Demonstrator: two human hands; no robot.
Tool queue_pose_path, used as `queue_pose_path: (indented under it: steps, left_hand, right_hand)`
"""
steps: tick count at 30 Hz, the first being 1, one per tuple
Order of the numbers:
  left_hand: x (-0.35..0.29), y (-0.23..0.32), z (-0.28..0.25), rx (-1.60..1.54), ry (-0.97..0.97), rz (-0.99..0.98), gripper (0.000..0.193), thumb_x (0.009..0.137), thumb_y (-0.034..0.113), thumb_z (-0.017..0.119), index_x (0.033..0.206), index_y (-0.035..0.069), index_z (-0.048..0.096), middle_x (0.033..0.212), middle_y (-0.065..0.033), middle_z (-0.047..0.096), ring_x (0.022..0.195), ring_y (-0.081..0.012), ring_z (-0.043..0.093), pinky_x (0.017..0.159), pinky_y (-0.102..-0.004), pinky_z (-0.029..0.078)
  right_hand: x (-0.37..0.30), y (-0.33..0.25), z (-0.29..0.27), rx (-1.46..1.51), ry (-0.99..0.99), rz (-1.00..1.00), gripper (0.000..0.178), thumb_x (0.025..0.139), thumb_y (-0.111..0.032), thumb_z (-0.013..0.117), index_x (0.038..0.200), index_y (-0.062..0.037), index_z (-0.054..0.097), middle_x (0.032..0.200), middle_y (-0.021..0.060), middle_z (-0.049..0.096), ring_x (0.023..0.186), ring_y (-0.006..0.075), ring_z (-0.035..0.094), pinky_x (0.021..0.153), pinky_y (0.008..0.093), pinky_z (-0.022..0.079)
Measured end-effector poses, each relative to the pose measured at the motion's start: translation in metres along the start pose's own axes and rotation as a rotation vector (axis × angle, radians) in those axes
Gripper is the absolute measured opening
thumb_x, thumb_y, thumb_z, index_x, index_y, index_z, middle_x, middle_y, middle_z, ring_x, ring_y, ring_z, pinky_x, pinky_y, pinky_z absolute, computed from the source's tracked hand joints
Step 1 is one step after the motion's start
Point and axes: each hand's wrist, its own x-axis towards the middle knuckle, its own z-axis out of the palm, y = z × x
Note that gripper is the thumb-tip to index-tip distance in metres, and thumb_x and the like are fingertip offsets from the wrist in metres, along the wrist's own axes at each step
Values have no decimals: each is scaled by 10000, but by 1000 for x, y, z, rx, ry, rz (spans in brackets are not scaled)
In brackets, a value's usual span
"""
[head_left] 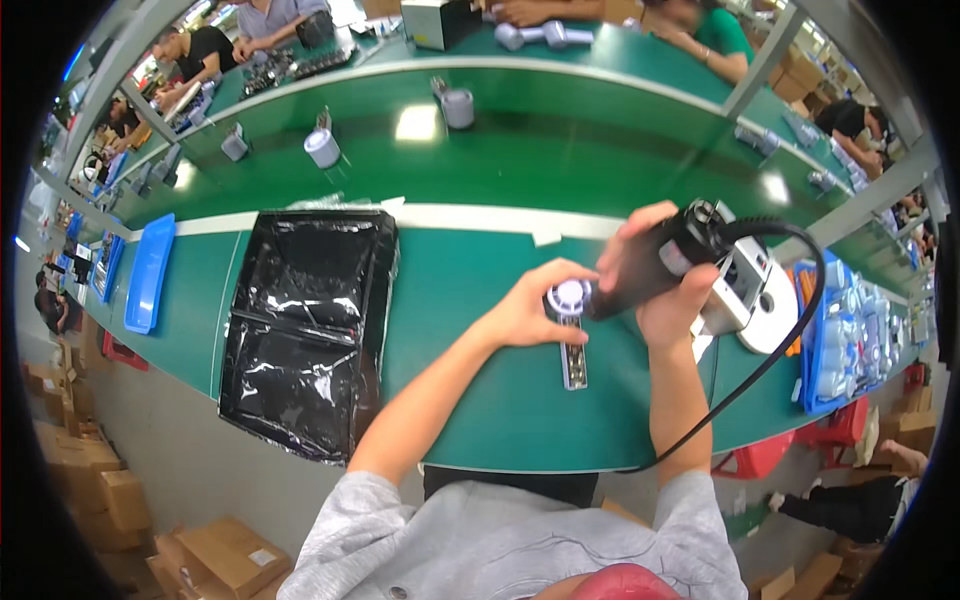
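Observation:
My left hand [525, 308] pinches a small pale-lavender device [573, 365] with a round slotted head and a narrow handle lying toward me on the green bench. The handle's face is open and small inner parts show in it. My right hand [668, 312] is wrapped round a thick black corded power tool [645, 268], which looks like an electric screwdriver. The tool is tilted, its narrow end at the right side of the device's head; blur hides whether they touch. A black cable [808, 310] loops from the tool's back end down past my right forearm.
A two-part black plastic-lined tray [292, 328] lies left of my arms, with a blue tray [150, 275] beyond it. Right stand a white fixture [768, 305] and a blue bin [822, 405] of pale parts. A green conveyor [400, 165] carries several parts; people work across it.

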Motion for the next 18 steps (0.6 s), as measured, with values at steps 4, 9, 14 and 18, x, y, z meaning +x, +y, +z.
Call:
queue_pose_path:
  steps: [4, 9, 14, 18]
  left_hand:
    - [-2, 8, 1, -12, -4, -32, 794, 645, 120, 979, 1370, 62, 660, 1280, -100, 656, 1193, -248, 644, 1058, -370, 508]
    - [4, 10, -6, 20, -37, 7, 883, 631, 168, 1009, 1420, 71, 624, 1344, -106, 633, 1260, -261, 612, 1115, -390, 476]
    - [5, 14, -9, 39, -39, -28, 972, 610, 161, 1010, 1476, 81, 576, 1366, -116, 617, 1273, -266, 600, 1128, -391, 466]
    - [8, 9, -4, 14, -49, -2, 963, 616, 148, 1003, 1475, 83, 575, 1323, -106, 613, 1250, -264, 596, 1114, -390, 472]
  right_hand:
    - [-3, -31, -10, -14, 52, -101, 976, 896, -919, 437, 1086, 22, 610, 803, 146, 690, 600, 190, 657, 559, 286, 532]
    - [-14, -75, -52, 48, 297, -212, 961, 954, -845, 458, 1289, 52, 547, 976, 175, 659, 598, 214, 646, 533, 341, 552]
    - [-23, -87, -75, -142, 510, -255, 781, 1028, -759, 426, 1287, -28, 517, 954, 128, 625, 585, 192, 605, 520, 313, 512]
    - [-23, -80, -80, -302, 545, -299, 740, 1034, -720, 483, 1168, 7, 513, 950, 135, 603, 576, 191, 617, 540, 314, 531]
